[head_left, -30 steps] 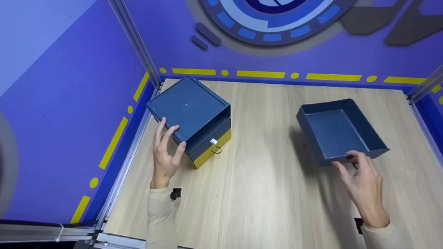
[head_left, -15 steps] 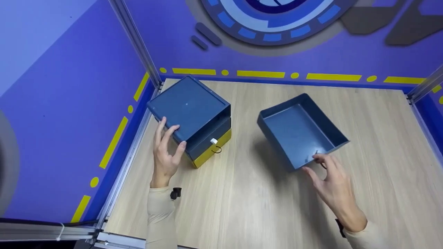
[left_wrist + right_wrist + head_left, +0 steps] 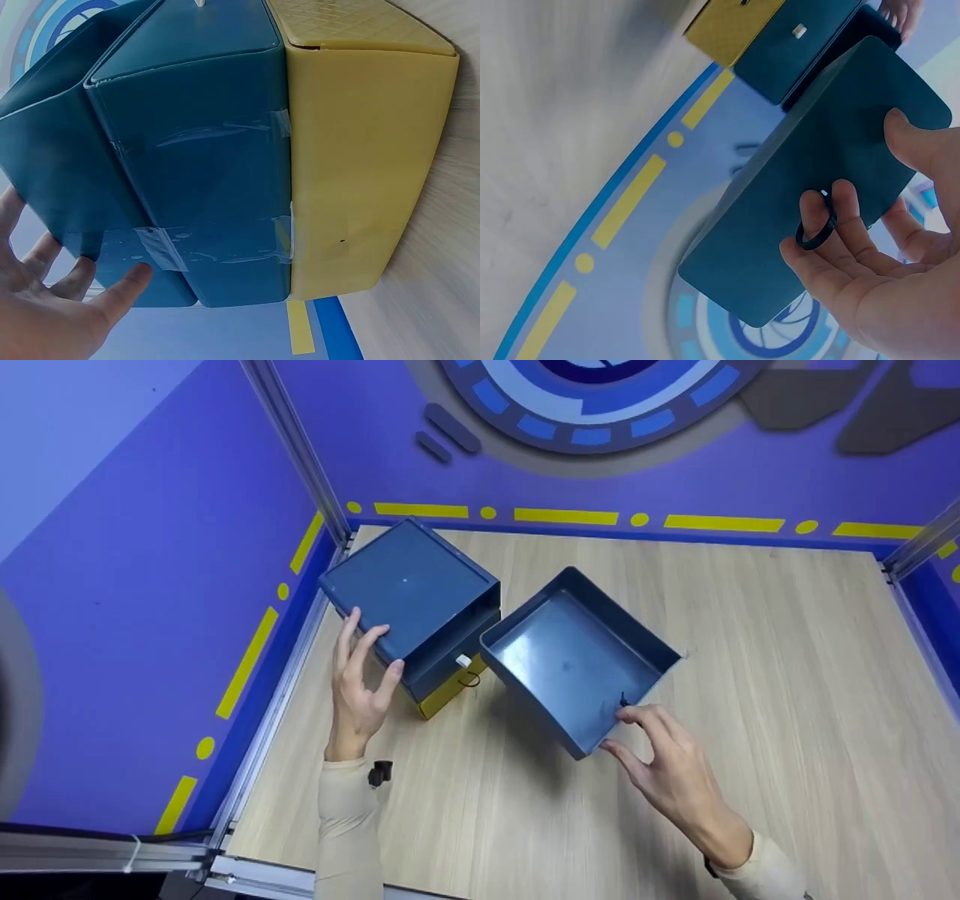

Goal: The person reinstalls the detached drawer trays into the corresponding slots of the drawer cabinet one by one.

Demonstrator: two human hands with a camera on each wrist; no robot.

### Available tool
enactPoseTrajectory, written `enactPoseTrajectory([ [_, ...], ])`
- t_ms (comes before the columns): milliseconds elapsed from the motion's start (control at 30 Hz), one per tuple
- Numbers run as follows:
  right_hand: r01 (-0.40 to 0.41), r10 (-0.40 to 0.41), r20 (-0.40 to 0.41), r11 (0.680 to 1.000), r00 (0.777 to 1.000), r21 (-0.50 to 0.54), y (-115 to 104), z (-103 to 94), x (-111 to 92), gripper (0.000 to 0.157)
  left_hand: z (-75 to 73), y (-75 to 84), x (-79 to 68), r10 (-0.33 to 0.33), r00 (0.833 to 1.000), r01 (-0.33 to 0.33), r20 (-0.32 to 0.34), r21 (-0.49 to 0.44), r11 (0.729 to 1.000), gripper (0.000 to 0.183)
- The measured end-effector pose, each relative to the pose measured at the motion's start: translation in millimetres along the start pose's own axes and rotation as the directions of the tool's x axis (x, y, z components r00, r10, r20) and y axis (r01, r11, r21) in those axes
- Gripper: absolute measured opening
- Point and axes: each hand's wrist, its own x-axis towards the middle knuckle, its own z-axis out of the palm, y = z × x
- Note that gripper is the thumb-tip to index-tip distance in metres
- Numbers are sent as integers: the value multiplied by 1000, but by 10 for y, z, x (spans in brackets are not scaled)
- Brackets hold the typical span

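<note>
A small stacked drawer cabinet (image 3: 409, 585) stands on the wooden table at the left. Its upper units are dark blue, and the lowest drawer (image 3: 450, 690) is yellow. The top slot gapes with no drawer in it. My left hand (image 3: 360, 690) rests with spread fingers on the top unit's side and upper edge. My right hand (image 3: 667, 765) holds a dark blue drawer (image 3: 570, 667) by its front wall, thumb and fingers at the edge, near a black loop pull (image 3: 817, 231). The drawer is tilted above the table, its far left corner overlapping the cabinet's front in the head view.
A white tab (image 3: 463, 661) sticks out from the middle drawer, and a black loop (image 3: 470, 680) from the yellow one. Clear tape (image 3: 161, 249) joins the units at the side. A purple panel wall (image 3: 187, 547) with metal framing borders the table.
My right hand has carried the blue drawer leftward from the right of the table to the cabinet's front, turning it a little. The left hand has stayed on the cabinet.
</note>
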Motion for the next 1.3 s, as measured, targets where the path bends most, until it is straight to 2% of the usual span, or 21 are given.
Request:
enactPoseTrajectory([
  [267,77,-78,23,996,997,40,-156,103,34,56,-8,2,6,-16,1000,16,17,5,1000,48],
  [600,105,-114,74,988,991,115,-351,238,34,52,-10,-2,5,15,1000,-15,21,-16,1000,49],
  [800,135,-145,68,983,987,123,-455,312,84,51,-13,2,-2,22,1000,-21,6,-29,999,49],
  [1033,140,-149,60,981,987,131,-494,431,157,45,-20,-6,7,16,1000,-15,11,-33,999,50],
  [1300,142,-148,39,982,988,128,-473,477,178,44,-37,-16,7,15,1000,-15,11,-26,1000,50],
])
